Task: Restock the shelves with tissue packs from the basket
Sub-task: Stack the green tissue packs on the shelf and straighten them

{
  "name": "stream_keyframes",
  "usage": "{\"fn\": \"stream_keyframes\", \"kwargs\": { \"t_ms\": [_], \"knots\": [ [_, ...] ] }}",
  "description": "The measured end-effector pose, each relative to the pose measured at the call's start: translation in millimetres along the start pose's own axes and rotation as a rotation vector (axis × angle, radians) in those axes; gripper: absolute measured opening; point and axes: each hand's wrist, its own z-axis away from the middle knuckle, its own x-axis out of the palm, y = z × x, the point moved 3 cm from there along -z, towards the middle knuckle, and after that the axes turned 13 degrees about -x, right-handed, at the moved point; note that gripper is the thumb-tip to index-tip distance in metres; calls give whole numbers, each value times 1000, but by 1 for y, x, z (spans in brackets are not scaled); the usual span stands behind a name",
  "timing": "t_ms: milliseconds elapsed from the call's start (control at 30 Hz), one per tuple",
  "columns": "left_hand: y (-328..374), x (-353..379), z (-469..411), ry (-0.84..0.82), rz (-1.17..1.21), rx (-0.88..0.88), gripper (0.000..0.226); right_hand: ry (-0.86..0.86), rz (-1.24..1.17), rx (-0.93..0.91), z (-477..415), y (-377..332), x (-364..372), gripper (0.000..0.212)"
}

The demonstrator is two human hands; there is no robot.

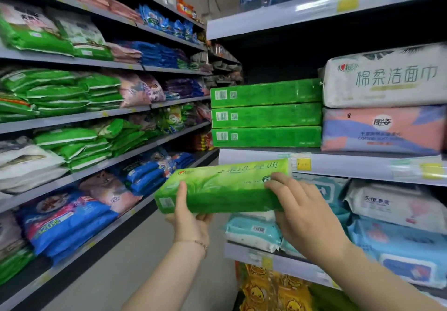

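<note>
A long green tissue pack hangs level in front of the right-hand shelf unit. My left hand grips its near left end from below, thumb up the front face. My right hand holds its right end, fingers over the top edge. Just above, three matching green packs lie stacked on the middle shelf. The held pack sits below that shelf's front edge. No basket is in view.
White and pink-blue packs fill the middle shelf right of the green stack. Wet-wipe packs crowd the shelf below. A long shelf run of bagged goods lines the left side, with a grey floor aisle between.
</note>
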Motion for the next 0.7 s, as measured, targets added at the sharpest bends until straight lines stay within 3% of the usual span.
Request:
{"fn": "stream_keyframes", "kwargs": {
  "t_ms": [100, 167, 367, 467, 600, 700],
  "knots": [
    [28, 33, -8, -126, -40, 84, 97, 103, -49, 76, -19, 25, -15, 68],
    [44, 52, -14, -204, -79, 107, 99, 153, -71, 119, -28, 44, -23, 71],
    [66, 108, -27, -267, -323, 143, 14, 124, -89, 239, -50, 91, -34, 61],
    [63, 118, -38, -222, -513, 168, 13, 10, -81, 333, -49, 108, -24, 55],
    [64, 115, -54, -222, -615, 232, 38, -43, -114, 357, -43, 112, -10, 58],
    [63, 107, -64, -272, -620, 174, 11, -39, -71, 304, -39, 106, -1, 61]
  ]
}}
